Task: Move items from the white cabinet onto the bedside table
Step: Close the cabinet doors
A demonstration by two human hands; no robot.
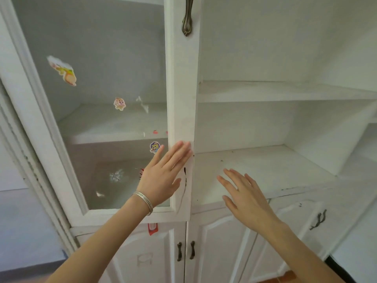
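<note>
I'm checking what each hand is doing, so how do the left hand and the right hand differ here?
The left hand lies flat against the white cabinet door frame; the right hand hovers before the open bare shelf. The left wrist wears silver bangles; the right wrist is bare. Both hands are open and hold nothing.

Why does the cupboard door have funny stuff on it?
The glass door has cartoon stickers, one half torn off. Black scribbles mark its white frame beside the left hand, and paint is chipped along the shelf edge.

I see cartoon stickers point(64, 71) stuck on the glass — one point(119, 103) small and pink, another point(154, 147) lower down — and a red tag point(152, 228) below it.
</note>
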